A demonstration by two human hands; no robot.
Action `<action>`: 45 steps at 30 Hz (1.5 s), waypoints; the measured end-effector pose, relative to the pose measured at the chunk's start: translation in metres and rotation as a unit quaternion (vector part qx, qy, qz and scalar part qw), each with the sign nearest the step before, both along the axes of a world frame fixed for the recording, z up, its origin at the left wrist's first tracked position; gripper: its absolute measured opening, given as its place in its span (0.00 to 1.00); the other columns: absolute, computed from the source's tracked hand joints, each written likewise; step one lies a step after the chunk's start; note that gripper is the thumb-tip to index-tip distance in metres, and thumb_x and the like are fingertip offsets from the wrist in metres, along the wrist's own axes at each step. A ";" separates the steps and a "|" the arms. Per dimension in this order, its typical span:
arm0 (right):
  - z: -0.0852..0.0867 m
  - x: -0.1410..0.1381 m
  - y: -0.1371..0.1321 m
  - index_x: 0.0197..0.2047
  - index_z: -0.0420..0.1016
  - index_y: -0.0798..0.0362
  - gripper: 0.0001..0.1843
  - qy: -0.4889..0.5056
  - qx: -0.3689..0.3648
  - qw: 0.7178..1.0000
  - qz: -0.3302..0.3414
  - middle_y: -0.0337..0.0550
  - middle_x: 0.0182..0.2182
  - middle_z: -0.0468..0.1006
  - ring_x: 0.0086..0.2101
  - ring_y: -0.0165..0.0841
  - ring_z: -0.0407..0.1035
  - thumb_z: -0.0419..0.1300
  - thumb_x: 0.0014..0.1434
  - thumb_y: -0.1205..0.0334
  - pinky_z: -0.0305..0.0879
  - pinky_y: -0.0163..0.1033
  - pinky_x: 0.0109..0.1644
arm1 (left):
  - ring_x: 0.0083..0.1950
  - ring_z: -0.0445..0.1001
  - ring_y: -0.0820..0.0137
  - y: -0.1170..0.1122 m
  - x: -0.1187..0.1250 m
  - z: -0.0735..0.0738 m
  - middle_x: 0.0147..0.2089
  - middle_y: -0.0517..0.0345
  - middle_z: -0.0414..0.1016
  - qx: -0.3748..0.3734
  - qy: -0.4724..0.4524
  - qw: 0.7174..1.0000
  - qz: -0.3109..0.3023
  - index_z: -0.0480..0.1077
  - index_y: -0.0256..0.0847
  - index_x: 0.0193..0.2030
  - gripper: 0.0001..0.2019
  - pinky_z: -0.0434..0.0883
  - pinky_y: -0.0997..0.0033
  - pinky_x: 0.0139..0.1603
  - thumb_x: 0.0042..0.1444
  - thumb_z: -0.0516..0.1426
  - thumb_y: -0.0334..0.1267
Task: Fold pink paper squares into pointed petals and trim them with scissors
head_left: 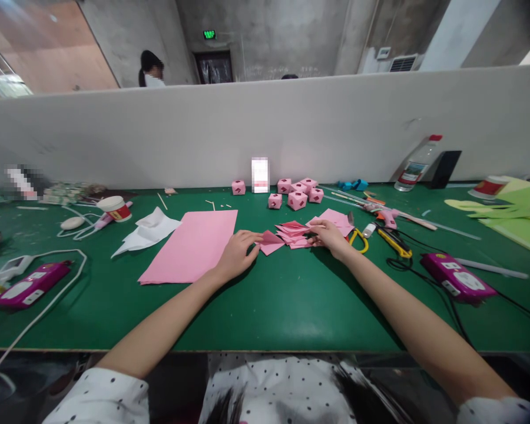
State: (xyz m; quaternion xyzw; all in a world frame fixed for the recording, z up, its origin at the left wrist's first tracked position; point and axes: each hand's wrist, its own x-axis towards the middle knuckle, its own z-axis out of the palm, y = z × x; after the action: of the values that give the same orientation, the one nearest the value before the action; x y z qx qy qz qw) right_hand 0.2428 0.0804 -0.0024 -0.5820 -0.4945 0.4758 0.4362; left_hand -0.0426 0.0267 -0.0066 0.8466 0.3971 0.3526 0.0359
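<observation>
A folded pink piece is pinched at its edge by the left hand on the green table. The adjoining pile of folded pieces is touched by the curled right hand, though whether it grips any cannot be told. A pink sheet is seen just left.

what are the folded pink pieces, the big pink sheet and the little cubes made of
Folded pink pieces: thin matte paper by the look, holding sharp creases.
Big pink sheet: seemingly the same paper, flat, no gloss, crisp edges.
Pink cubes: probably folded from that paper, matte faces; card can't be ruled out.
</observation>
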 end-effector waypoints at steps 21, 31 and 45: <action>-0.012 -0.059 -0.042 0.51 0.73 0.47 0.15 -0.400 0.394 0.814 0.150 0.47 0.46 0.74 0.45 0.37 0.70 0.56 0.62 0.67 0.67 0.37 0.39 | 0.52 0.70 0.63 -0.004 0.002 0.002 0.47 0.53 0.78 -0.010 0.017 1.000 -0.018 0.74 0.42 0.46 0.10 0.68 0.57 0.54 0.62 0.53 0.34; -0.017 -0.066 -0.033 0.47 0.74 0.49 0.11 -0.404 0.428 0.800 0.123 0.49 0.46 0.74 0.46 0.38 0.70 0.55 0.64 0.64 0.67 0.37 0.37 | 0.51 0.71 0.63 -0.005 0.004 0.003 0.46 0.53 0.77 -0.008 0.011 1.000 -0.015 0.74 0.43 0.45 0.10 0.69 0.56 0.54 0.62 0.53 0.33; -0.019 -0.064 -0.035 0.47 0.72 0.51 0.11 -0.377 0.403 0.825 0.121 0.49 0.44 0.75 0.45 0.39 0.70 0.56 0.62 0.65 0.69 0.41 0.42 | 0.54 0.70 0.62 -0.004 0.004 0.001 0.51 0.52 0.76 0.002 0.002 1.000 -0.012 0.74 0.43 0.46 0.10 0.68 0.53 0.56 0.62 0.53 0.33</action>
State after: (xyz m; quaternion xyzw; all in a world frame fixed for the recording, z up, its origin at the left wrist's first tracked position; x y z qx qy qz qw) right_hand 0.1788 0.0449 -0.0210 -0.4235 -0.8350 0.0265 0.3503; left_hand -0.0387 0.0228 -0.0061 0.8519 0.3864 0.3515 0.0372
